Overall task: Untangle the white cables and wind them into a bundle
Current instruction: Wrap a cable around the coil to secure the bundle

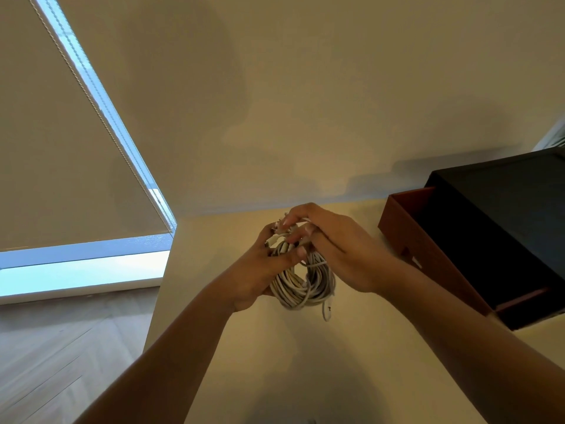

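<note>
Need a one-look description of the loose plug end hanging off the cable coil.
Over the cream table, the left hand and right hand hold a coil of white cables. Below the coil, on the right hand's side, one short end dangles with a small white plug, the only piece hanging free of the loops.

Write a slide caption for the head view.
Left hand and right hand grip a coiled bundle of white cables above a cream table, beside a dark box.
</note>
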### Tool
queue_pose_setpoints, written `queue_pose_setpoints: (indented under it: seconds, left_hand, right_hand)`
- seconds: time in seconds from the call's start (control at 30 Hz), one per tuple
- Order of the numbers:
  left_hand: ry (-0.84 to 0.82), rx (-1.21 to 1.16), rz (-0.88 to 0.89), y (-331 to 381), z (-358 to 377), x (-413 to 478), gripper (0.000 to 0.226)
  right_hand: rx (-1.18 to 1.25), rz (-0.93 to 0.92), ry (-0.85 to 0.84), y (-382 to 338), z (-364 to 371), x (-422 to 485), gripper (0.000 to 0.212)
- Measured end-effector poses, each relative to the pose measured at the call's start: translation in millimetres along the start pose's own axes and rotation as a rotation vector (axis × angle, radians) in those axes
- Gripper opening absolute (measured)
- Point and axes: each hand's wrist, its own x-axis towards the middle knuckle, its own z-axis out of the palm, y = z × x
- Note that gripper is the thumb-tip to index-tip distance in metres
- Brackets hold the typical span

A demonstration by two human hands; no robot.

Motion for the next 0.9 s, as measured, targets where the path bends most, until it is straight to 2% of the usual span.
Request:
queue_pose_setpoints:
  seconds: [0.17,0.4,0.6,0.7,0.8,0.9]
  left_hand:
    - [-0.044,-0.052,-0.009,2.0,-0.3,-3.1,0.059]
    - [-0.048,-0.090,0.004,3.7,-0.6,-5.1,0.053]
    - [-0.066,-0.083,-0.016,1.3,0.4,-5.7,0.054]
    - [-0.054,-0.074,-0.017,0.7,0.8,-5.4,0.052]
    - [0.004,-0.048,-0.009,0.5,2.0,-3.5,0.037]
    - [0.039,-0.039,-0.003,1.0,1.5,-0.8,0.040]
  right_hand:
    - [-0.047,-0.021,-0.036,4.0,-1.5,-1.5,0.037]
    - [-0.259,-0.060,-0.004,14.9,2.9,1.5,0.030]
    - [-0.097,-0.028,0.106,12.9,5.2,-1.6,0.025]
    - [-0.020,-0.002,0.090,9.3,2.7,-2.6,0.030]
    - [-0.131,-0.070,0.101,3.9,0.7,-3.7,0.019]
    - [-0.306,-0.224,0.130,-1.6,4.1,-8.1,0.014]
